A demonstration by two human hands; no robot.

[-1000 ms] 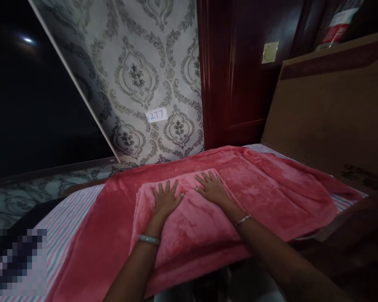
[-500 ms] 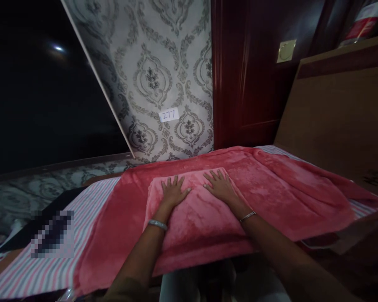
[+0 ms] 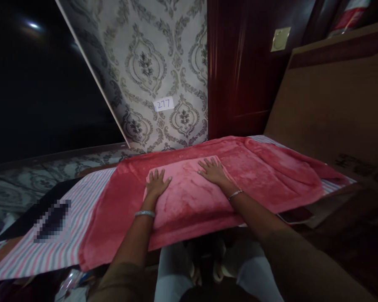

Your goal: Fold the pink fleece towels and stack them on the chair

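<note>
A folded pink plush cloth (image 3: 185,191) lies on a larger red-pink plush blanket (image 3: 264,167). My left hand (image 3: 156,183) rests flat on the folded cloth's left edge, fingers spread. Flat on its far right corner is my right hand (image 3: 213,171), with its fingers also spread. Neither hand grips anything. Both wrists wear bracelets. Beneath the blanket, a striped cloth (image 3: 91,193) shows at the left and in small parts at the right.
A dark screen (image 3: 47,84) stands at the left before patterned wallpaper with a paper label (image 3: 163,104) reading 277. At the right is a large cardboard box (image 3: 336,100). A blurred dark object (image 3: 52,222) sits on the striped cloth.
My left hand has slid left to the folded cloth's left edge. My right hand stays near the far right corner. The view has tilted down, showing more of my legs.
</note>
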